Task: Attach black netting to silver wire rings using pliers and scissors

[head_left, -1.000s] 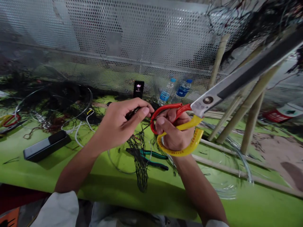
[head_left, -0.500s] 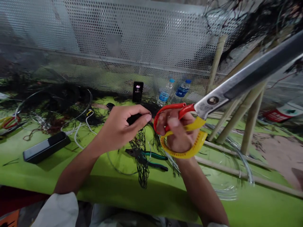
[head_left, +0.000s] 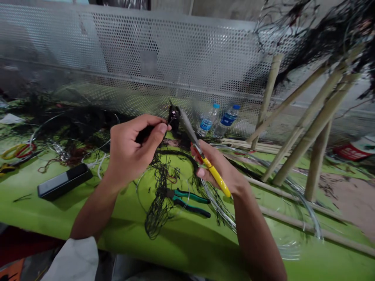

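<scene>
My left hand [head_left: 131, 150] is closed in a pinch on the end of some dark, thin strands. Black netting [head_left: 159, 203] hangs loosely below its fingertips, over the table. Scissors [head_left: 213, 173] with yellow and red handles are gripped in my right hand [head_left: 224, 168]. Their blades point up and away, towards my left fingertips, and look slightly parted near a dark strand. Most of the red handle is hidden by my fingers. Pliers [head_left: 187, 201] with green and black handles lie on the table beneath, beside the netting.
On the green table [head_left: 123, 242], a power bank [head_left: 65, 181] with white cables sits left. Another pair of scissors [head_left: 19, 150] lies behind it. Two water bottles [head_left: 230, 116] and a phone [head_left: 173, 117] stand near the perforated metal panel [head_left: 123, 47]. Bamboo poles [head_left: 316, 132] lean right.
The scissors have swung from pointing far right to pointing up and left, towards my left fingers. My left hand has shifted left, and the netting has moved left with it.
</scene>
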A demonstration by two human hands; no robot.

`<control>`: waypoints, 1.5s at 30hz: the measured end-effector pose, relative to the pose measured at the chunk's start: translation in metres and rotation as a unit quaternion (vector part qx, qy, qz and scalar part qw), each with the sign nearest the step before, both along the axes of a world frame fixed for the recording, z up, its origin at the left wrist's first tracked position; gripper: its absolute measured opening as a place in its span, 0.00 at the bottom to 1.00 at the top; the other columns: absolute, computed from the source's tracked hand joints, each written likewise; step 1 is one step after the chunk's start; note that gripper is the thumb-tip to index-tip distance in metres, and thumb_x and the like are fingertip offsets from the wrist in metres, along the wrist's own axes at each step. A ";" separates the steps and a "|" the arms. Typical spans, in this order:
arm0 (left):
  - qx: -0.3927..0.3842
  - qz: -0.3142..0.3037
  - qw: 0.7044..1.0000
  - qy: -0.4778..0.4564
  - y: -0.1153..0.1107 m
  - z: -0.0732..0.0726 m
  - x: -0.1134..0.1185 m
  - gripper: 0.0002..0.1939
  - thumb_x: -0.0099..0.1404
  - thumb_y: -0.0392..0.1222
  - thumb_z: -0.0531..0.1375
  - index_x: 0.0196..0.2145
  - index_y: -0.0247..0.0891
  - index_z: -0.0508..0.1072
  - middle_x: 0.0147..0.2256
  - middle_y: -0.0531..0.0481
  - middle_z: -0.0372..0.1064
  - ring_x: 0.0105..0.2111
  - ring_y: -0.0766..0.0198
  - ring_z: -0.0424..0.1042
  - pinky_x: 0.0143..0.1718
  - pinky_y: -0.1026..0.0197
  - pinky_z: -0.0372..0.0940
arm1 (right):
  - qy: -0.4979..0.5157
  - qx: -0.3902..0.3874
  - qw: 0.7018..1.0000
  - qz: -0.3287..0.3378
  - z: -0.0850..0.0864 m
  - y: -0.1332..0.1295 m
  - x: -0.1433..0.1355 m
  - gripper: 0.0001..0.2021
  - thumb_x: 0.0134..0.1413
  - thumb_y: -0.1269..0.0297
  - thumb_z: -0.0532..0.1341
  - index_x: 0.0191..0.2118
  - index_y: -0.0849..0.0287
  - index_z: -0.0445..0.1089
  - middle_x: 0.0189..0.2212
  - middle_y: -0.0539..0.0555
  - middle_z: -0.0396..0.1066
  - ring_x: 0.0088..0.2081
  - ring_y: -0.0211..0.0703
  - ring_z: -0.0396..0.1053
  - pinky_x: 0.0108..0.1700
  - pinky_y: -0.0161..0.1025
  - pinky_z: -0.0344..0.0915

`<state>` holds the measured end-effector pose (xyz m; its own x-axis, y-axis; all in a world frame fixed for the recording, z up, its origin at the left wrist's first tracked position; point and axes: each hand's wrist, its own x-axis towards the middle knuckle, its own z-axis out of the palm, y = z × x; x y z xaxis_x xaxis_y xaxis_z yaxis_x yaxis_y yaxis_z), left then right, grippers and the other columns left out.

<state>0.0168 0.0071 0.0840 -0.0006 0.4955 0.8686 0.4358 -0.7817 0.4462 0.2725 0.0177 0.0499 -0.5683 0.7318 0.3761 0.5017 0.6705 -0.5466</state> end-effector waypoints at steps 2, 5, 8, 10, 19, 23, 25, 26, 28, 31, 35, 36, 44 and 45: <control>0.015 0.007 1.000 0.024 0.000 0.000 0.000 0.09 0.72 0.40 0.64 0.35 0.38 0.82 0.22 0.57 0.68 0.20 0.72 0.60 0.20 0.63 0.55 | -0.023 0.007 1.000 -0.003 0.001 -0.002 -0.005 0.33 0.61 0.24 0.49 0.41 0.54 0.60 0.36 0.51 0.58 0.34 0.44 0.56 0.36 0.44 0.55; 0.025 -0.008 0.998 0.066 -0.002 0.001 0.001 0.07 0.72 0.37 0.63 0.35 0.38 0.80 0.23 0.58 0.68 0.20 0.74 0.58 0.21 0.65 0.55 | -0.022 0.011 1.000 0.004 0.002 -0.004 -0.011 0.33 0.60 0.23 0.50 0.40 0.54 0.60 0.36 0.51 0.59 0.34 0.44 0.56 0.36 0.44 0.55; 0.020 -0.013 0.995 0.100 -0.004 0.001 0.001 0.05 0.71 0.35 0.64 0.35 0.38 0.80 0.26 0.58 0.72 0.22 0.73 0.63 0.26 0.66 0.61 | -0.010 0.014 1.000 0.019 0.002 -0.006 -0.013 0.33 0.60 0.24 0.51 0.40 0.55 0.61 0.35 0.51 0.60 0.33 0.43 0.57 0.36 0.43 0.55; 0.014 -0.006 0.993 0.119 -0.005 0.002 0.000 0.05 0.70 0.35 0.64 0.36 0.37 0.80 0.28 0.57 0.75 0.23 0.73 0.67 0.29 0.67 0.64 | -0.005 0.018 1.000 0.020 0.003 -0.006 -0.013 0.32 0.62 0.25 0.51 0.39 0.55 0.62 0.34 0.50 0.61 0.32 0.42 0.57 0.35 0.42 0.54; 0.003 0.010 0.989 0.148 -0.008 0.005 -0.004 0.06 0.70 0.35 0.63 0.36 0.38 0.81 0.30 0.57 0.78 0.24 0.72 0.69 0.29 0.68 0.64 | 0.001 -0.015 1.000 -0.007 0.003 -0.008 -0.015 0.31 0.62 0.27 0.54 0.34 0.54 0.60 0.25 0.44 0.56 0.26 0.35 0.49 0.27 0.39 0.47; -0.010 0.024 0.988 0.151 -0.009 0.006 -0.006 0.06 0.70 0.36 0.63 0.36 0.39 0.81 0.30 0.56 0.78 0.24 0.72 0.69 0.26 0.68 0.61 | 0.003 -0.007 1.000 -0.027 0.001 -0.007 -0.015 0.31 0.60 0.28 0.58 0.30 0.55 0.59 0.22 0.43 0.54 0.24 0.34 0.46 0.27 0.39 0.44; -0.015 0.037 0.987 0.154 -0.008 0.006 -0.007 0.06 0.70 0.37 0.63 0.35 0.39 0.81 0.28 0.56 0.76 0.24 0.71 0.68 0.26 0.66 0.60 | 0.025 -0.003 0.998 -0.058 -0.001 -0.006 -0.017 0.31 0.60 0.30 0.59 0.26 0.55 0.58 0.20 0.43 0.51 0.23 0.33 0.44 0.26 0.39 0.43; -0.017 0.041 0.987 0.155 -0.007 0.006 -0.008 0.07 0.70 0.38 0.63 0.34 0.39 0.80 0.27 0.56 0.75 0.23 0.71 0.68 0.26 0.66 0.60 | 0.046 -0.005 0.996 -0.080 -0.003 -0.005 -0.018 0.31 0.61 0.31 0.60 0.25 0.55 0.58 0.19 0.43 0.50 0.22 0.33 0.44 0.25 0.39 0.42; -0.017 0.034 0.988 0.151 -0.005 0.006 -0.008 0.07 0.70 0.39 0.63 0.33 0.40 0.80 0.25 0.56 0.74 0.22 0.71 0.66 0.25 0.65 0.59 | 0.108 -0.028 0.987 -0.118 -0.006 -0.004 -0.022 0.32 0.61 0.32 0.60 0.23 0.55 0.57 0.18 0.44 0.50 0.22 0.32 0.45 0.24 0.39 0.42; -0.023 -0.010 0.991 0.132 -0.002 0.005 -0.005 0.08 0.71 0.40 0.63 0.33 0.40 0.79 0.26 0.55 0.75 0.23 0.70 0.67 0.24 0.64 0.59 | 0.236 -0.124 0.959 -0.094 -0.011 -0.003 -0.031 0.29 0.57 0.32 0.64 0.25 0.55 0.62 0.20 0.45 0.56 0.21 0.34 0.52 0.22 0.38 0.48; -0.058 -0.091 0.990 0.087 0.003 0.001 0.001 0.08 0.72 0.41 0.62 0.35 0.40 0.80 0.30 0.53 0.77 0.27 0.67 0.72 0.29 0.64 0.65 | 0.331 -0.194 0.923 -0.042 -0.019 0.002 -0.044 0.27 0.52 0.33 0.68 0.29 0.53 0.65 0.19 0.44 0.58 0.19 0.34 0.55 0.20 0.38 0.55; -0.071 -0.112 0.988 0.074 0.004 0.000 0.003 0.08 0.73 0.42 0.62 0.36 0.40 0.80 0.30 0.53 0.78 0.27 0.67 0.72 0.29 0.63 0.66 | 0.339 -0.196 0.919 -0.038 -0.021 0.003 -0.047 0.27 0.51 0.34 0.69 0.28 0.53 0.63 0.19 0.43 0.58 0.18 0.34 0.54 0.19 0.37 0.55; -0.139 -0.225 0.964 0.029 0.010 -0.008 0.010 0.11 0.76 0.46 0.60 0.37 0.41 0.79 0.27 0.52 0.71 0.22 0.68 0.64 0.22 0.63 0.60 | 0.444 -0.220 0.868 0.040 -0.028 0.001 -0.054 0.21 0.53 0.55 0.74 0.30 0.53 0.60 0.21 0.40 0.62 0.17 0.31 0.60 0.19 0.34 0.59; -0.144 -0.234 0.961 0.031 0.010 -0.009 0.010 0.11 0.76 0.46 0.60 0.38 0.41 0.78 0.27 0.52 0.70 0.22 0.68 0.65 0.22 0.63 0.61 | 0.447 -0.218 0.866 0.039 -0.027 -0.001 -0.054 0.21 0.54 0.56 0.74 0.30 0.53 0.60 0.22 0.41 0.65 0.17 0.30 0.61 0.19 0.34 0.59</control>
<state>0.0268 0.0173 0.0751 0.3285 0.6495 0.6858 0.1003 -0.7460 0.6584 0.2182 0.0171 0.0225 -0.2466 0.8878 0.3886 -0.2911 0.3146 -0.9035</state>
